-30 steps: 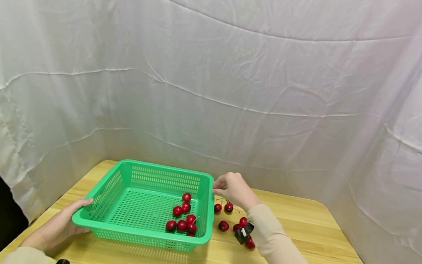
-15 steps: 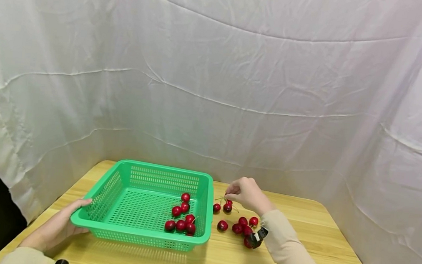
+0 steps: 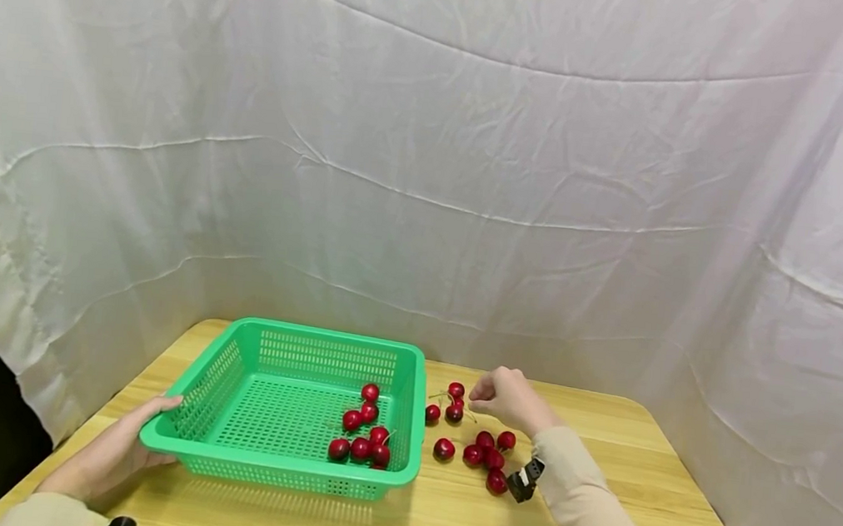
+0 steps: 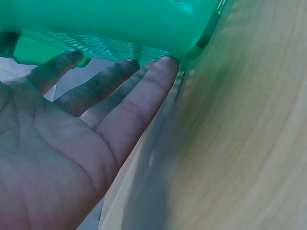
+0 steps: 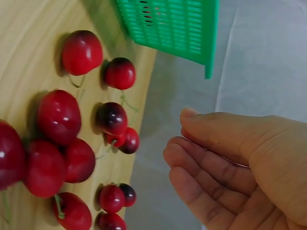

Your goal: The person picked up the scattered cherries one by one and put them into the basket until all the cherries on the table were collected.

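My left hand (image 3: 121,447) holds a green plastic basket (image 3: 276,460) by its near left corner, thumb over the rim. In the left wrist view its fingers (image 4: 127,120) reach under the rim, tips against the slotted wall. Several dark red cherries (image 3: 360,449) lie in the basket's right part. My right hand (image 3: 511,400) hovers right of a few stemmed cherries (image 3: 454,414), fingers loosely bent, nothing between them. In the right wrist view, thumb and fingertips stand apart, and more cherries (image 5: 111,198) show on the table beyond.
A single cherry (image 3: 444,450) lies just right of the basket. Nearer the right wrist sits a cluster of cherries (image 3: 483,455). The wooden table (image 3: 622,464) ends at a white curtain (image 3: 478,134) along the back and sides.
My right hand has moved from the basket's right rim, past the stemmed cherries, to the right and slightly nearer. More of the cherry cluster is uncovered. The left hand stays on the basket.
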A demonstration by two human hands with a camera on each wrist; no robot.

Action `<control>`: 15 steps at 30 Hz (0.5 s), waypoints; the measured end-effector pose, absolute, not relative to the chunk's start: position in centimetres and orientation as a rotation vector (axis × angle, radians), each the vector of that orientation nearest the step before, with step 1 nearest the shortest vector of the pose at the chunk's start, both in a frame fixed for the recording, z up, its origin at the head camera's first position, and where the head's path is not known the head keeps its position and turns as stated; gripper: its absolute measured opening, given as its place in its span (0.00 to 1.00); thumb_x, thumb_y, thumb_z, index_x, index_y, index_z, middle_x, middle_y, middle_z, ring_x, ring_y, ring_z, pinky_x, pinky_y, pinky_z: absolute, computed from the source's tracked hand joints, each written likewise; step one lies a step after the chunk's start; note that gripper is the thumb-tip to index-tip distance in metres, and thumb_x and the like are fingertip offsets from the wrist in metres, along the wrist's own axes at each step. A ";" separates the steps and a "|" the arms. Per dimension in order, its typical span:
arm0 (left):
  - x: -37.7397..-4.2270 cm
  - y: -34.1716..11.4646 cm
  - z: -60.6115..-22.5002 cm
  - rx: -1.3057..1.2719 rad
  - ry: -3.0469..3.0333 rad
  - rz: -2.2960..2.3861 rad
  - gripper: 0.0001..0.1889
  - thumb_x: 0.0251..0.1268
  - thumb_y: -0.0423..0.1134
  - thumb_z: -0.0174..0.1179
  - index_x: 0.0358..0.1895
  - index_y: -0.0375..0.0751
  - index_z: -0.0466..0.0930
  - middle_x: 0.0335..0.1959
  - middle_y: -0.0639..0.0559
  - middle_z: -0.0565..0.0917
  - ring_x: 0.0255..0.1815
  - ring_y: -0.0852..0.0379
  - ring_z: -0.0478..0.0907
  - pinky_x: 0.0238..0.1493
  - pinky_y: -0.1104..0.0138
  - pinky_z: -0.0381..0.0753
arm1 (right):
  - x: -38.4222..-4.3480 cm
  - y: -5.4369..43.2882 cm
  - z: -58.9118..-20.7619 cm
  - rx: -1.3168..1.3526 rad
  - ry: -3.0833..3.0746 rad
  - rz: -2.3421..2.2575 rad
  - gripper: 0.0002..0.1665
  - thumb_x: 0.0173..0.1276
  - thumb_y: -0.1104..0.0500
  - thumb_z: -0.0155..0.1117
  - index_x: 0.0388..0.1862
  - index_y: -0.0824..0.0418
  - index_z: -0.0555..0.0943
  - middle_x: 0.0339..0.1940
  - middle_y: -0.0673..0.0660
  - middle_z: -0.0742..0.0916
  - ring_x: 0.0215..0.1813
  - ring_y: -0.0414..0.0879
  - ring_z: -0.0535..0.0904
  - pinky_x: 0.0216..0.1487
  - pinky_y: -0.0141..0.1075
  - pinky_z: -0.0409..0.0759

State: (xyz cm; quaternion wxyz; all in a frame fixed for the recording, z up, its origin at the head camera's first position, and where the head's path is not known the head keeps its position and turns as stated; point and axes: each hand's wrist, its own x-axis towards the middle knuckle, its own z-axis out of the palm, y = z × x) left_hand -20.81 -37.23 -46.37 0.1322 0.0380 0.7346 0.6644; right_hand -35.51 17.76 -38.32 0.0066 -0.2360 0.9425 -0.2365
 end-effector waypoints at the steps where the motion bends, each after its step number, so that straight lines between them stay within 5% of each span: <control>1: -20.8 -37.3 -46.4 0.108 2.135 1.927 0.41 0.92 0.54 0.29 0.85 0.27 0.25 0.65 0.57 0.74 0.59 0.64 0.81 0.60 0.61 0.83 | -35.6 17.7 -38.5 -0.745 2.945 -0.733 0.03 0.70 0.64 0.77 0.34 0.61 0.92 0.31 0.50 0.93 0.32 0.39 0.85 0.38 0.35 0.86; 15: -20.7 -37.1 -46.3 0.111 2.125 1.936 0.41 0.92 0.54 0.30 0.85 0.27 0.25 0.63 0.60 0.75 0.59 0.63 0.82 0.60 0.62 0.84 | -37.2 15.7 -40.0 -0.716 2.959 -0.707 0.05 0.67 0.66 0.78 0.32 0.59 0.91 0.30 0.50 0.92 0.33 0.39 0.83 0.40 0.36 0.86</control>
